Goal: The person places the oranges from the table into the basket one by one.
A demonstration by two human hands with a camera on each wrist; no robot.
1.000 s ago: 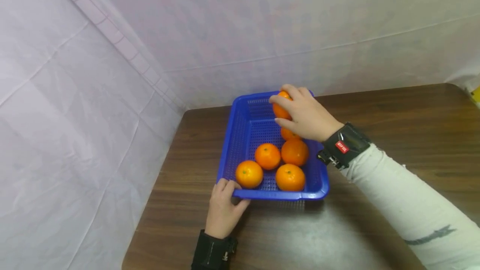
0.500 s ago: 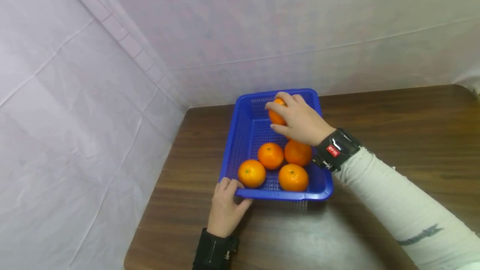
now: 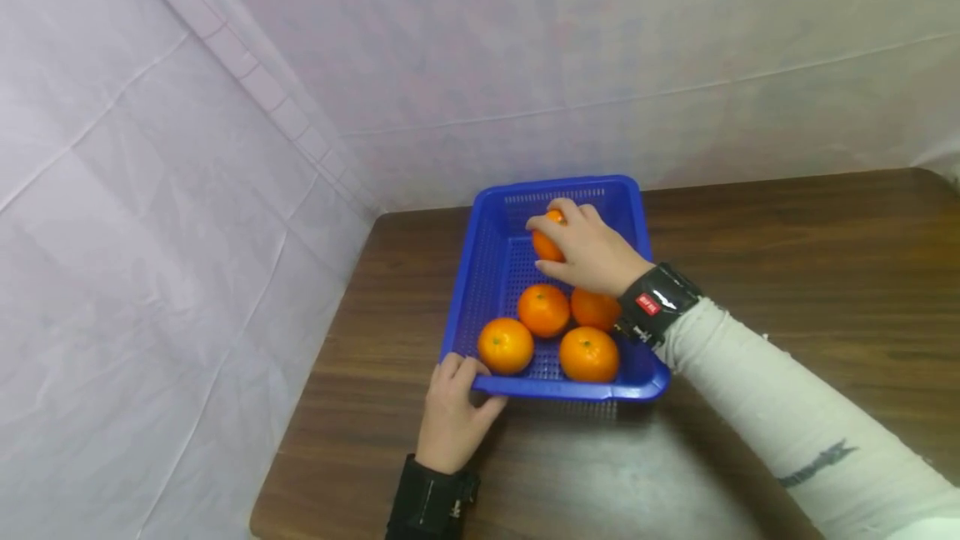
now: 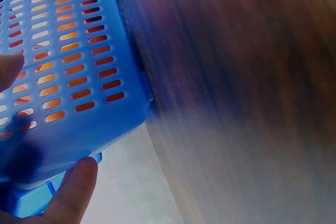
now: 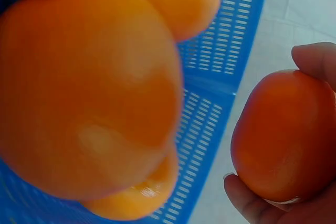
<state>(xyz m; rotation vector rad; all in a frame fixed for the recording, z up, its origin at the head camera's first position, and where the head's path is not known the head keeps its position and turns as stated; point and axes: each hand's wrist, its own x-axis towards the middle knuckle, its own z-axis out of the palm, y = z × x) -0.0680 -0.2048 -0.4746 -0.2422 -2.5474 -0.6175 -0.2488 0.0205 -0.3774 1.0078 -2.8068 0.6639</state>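
Observation:
A blue plastic basket point(image 3: 555, 390) with perforated sides stands on the table. My left hand point(image 3: 452, 419) grips its near left corner, fingers over the rim and thumb low on the outside; the left wrist view catches fingertips against the slotted wall point(image 4: 79, 72). My right hand point(image 3: 596, 255) holds an orange point(image 3: 547, 247) between fingers and thumb, over the basket's far half. Several other oranges lie in the near half, such as one by the left corner point(image 3: 506, 346) and one at the front point(image 3: 589, 354). Another orange point(image 3: 595, 309) is partly covered by my right wrist.
Brown wood-grain table point(image 3: 810, 257) extends to both sides of the basket. A pale sheet point(image 3: 637, 48) hangs along the back edge, and a white sheet point(image 3: 150, 232) closes off the left. The basket's far rim point(image 3: 555, 183) comes close to the back sheet.
The right hand has moved left and nearer with its orange, from the far rim down into the basket. An orange beneath that hand is now hidden. The left hand keeps its hold.

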